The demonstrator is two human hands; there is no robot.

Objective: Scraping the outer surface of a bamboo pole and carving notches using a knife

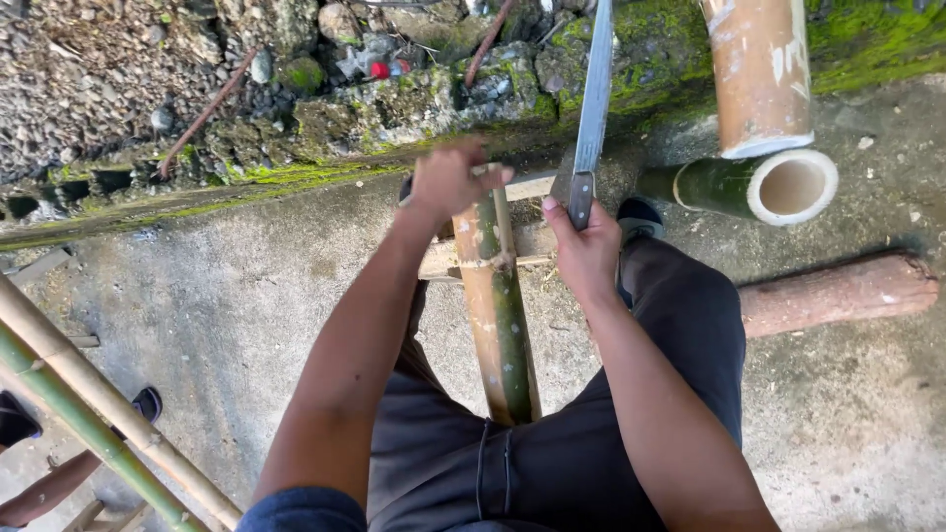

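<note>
Head view looks down on a person seated over a grey concrete floor (246,315). At centre frame, the left hand (448,182) has its fingers wrapped over the top end of a split green-and-tan bamboo length (501,315), which runs from the hand down between the knees in dark trousers. Just right of it, the right hand (583,246) has its fingers closed round the dark handle of a long steel blade (594,99) that points up toward the top edge. A pale wooden block (532,241) lies crosswise under the bamboo. Upper right holds a hollow green bamboo tube (759,185), a tan bamboo pole (761,74) and a brown log (838,293). A mossy stone wall (325,128) crosses the top.
</note>
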